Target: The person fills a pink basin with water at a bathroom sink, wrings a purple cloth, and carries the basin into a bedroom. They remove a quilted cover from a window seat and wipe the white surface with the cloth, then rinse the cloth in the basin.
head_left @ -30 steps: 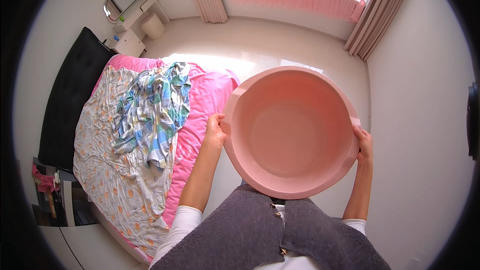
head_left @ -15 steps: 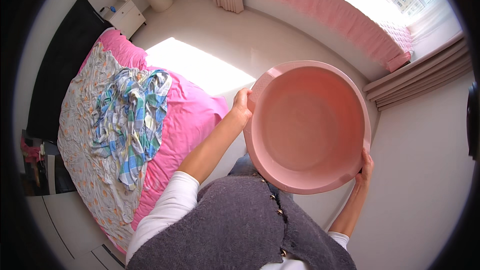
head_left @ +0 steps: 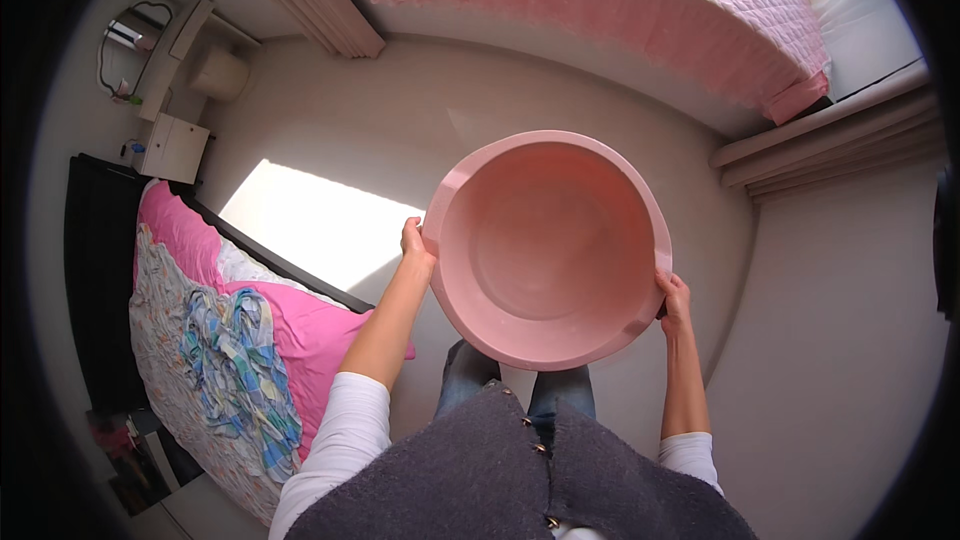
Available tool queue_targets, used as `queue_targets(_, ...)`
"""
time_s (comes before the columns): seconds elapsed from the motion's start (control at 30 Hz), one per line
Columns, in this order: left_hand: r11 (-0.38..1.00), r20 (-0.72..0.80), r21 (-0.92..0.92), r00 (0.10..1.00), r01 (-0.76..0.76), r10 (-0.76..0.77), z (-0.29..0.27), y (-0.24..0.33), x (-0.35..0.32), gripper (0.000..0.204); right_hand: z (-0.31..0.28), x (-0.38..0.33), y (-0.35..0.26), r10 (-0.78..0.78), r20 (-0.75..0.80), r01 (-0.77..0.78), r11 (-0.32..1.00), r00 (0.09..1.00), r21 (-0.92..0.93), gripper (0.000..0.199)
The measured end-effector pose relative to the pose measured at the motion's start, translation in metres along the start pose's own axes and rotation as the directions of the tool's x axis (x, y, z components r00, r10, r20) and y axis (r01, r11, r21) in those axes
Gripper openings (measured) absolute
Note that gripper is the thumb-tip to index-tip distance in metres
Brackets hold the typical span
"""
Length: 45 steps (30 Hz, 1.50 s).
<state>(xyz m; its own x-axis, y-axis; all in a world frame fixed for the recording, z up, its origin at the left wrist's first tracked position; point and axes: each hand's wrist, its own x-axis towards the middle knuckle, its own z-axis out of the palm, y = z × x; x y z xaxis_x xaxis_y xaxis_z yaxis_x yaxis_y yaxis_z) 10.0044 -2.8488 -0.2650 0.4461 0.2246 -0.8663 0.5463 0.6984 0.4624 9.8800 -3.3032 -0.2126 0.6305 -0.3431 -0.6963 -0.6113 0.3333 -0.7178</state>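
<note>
You hold the basin (head_left: 548,240) between your hands — your left hand (head_left: 416,243) pinching its left rim, your right hand (head_left: 676,300) clasping the opposite rim, a little lower in view. The basin is out past your legs (head_left: 560,394), above the floor (head_left: 340,100) — its hollow turned up toward you.

Basin (head_left: 550,240) between 2 hands (head_left: 416,243); bed (head_left: 318,340) at left, cloth (head_left: 238,365) on it.

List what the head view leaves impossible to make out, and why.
Head view:
- Pink basin: underside hidden by its own bowl.
- Left hand: some fingers hidden behind the basin.
- Feet: hidden by the basin.
- Pink quilted cover: cut off by upper edge.
- Items by the mirror: too small.
</note>
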Motion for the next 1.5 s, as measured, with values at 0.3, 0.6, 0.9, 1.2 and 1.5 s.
queue_targets(0.3,0.993,-0.017,0.106,0.999,-0.046,0.048,0.084,-0.042,0.222,0.033,0.028,0.221,0.094,0.239,-0.057,-0.235,0.970,0.969,0.057,0.032)
queue_targets(0.6,0.979,0.023,0.204,1.000,0.004,-0.009,0.115,-0.099,0.454,0.034,0.058,0.399,0.194,0.396,-0.055,-0.396,0.918,0.917,0.010,0.049)
queue_targets(0.9,0.988,0.052,0.154,0.999,-0.010,0.002,0.096,-0.119,0.531,0.038,0.079,0.436,0.259,0.431,-0.102,-0.424,0.902,0.897,0.081,0.048)
queue_targets(1.2,0.208,0.110,0.945,0.844,-0.253,0.525,0.098,-0.101,0.487,0.026,0.073,0.393,0.265,0.297,-0.491,-0.362,0.931,0.819,-0.040,0.031)
queue_targets(1.5,0.311,0.257,0.942,0.866,-0.126,-0.429,0.142,-0.096,0.219,0.020,0.071,0.193,0.146,0.037,-0.519,-0.119,0.985,0.854,-0.126,0.062)
